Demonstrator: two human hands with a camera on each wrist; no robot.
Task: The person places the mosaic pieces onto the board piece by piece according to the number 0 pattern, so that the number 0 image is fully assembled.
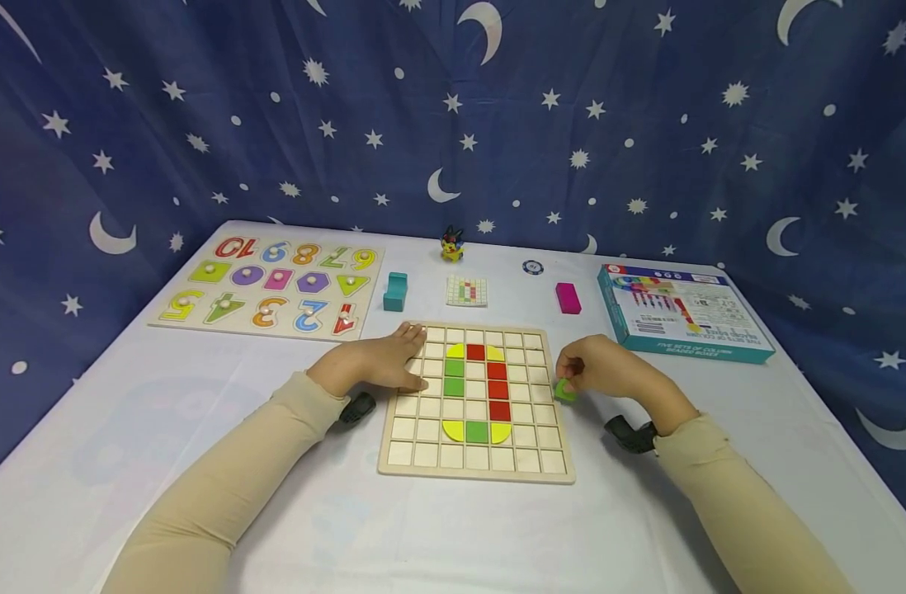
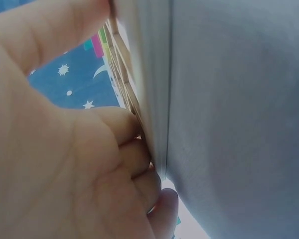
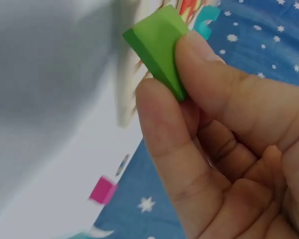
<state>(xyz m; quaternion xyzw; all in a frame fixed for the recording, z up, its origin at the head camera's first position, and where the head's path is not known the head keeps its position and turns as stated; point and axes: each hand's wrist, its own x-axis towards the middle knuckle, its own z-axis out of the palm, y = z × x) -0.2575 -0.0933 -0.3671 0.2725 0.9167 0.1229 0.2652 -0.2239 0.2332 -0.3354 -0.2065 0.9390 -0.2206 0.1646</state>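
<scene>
A wooden grid board [image 1: 416, 454] lies in the middle of the table, with red, green and yellow tiles set in its squares as a rough ring. Yellow quarter-round pieces sit at the ring's corners. My left hand [image 1: 379, 360] rests on the board's left edge, its fingers lying over the squares. Just off the right edge, my right hand [image 1: 605, 367] pinches a green square tile [image 3: 157, 47] between thumb and fingertips. In the right wrist view the tile is tilted and apart from the board.
Behind the board are a teal block [image 1: 395, 292], a small pattern card [image 1: 466, 291], a magenta block [image 1: 568, 298], a round chip [image 1: 532, 267] and a small yellow figurine [image 1: 451, 245]. A number puzzle [image 1: 275, 285] lies back left, a flat box [image 1: 683, 313] back right.
</scene>
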